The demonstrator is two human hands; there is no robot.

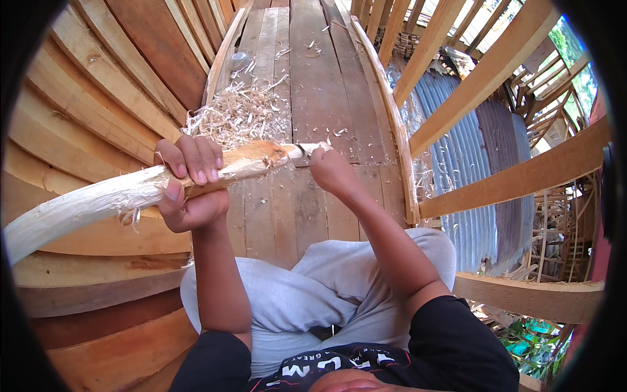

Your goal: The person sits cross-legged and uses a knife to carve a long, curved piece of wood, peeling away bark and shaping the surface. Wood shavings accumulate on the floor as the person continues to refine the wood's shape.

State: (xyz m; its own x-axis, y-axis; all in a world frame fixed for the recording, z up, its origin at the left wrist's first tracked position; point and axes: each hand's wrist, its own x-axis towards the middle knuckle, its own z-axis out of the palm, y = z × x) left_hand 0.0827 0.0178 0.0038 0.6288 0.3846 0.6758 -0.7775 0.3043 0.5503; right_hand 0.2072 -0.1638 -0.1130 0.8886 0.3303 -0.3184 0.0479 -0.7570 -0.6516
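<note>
A long, pale stripped branch (91,206) slants across in front of me, thick at the far left and thinner toward the right end. My left hand (192,176) is wrapped round its middle, fingers over the top and thumb in front. Rough bark-brown patches and a loose curl of wood show beside that grip. At the thin right end, my right hand (331,170) is closed in a fist. A short dark knife blade (302,150) shows at the fist's left side, against the wood; its handle is hidden in the fingers.
Pale wood shavings (238,114) lie heaped on the plank floor (320,78) beyond the branch. A small metallic cup-like object (240,61) stands past them. Board walls (98,98) rise on the left; slatted railing (509,176) on the right overlooks corrugated metal roofing (457,144).
</note>
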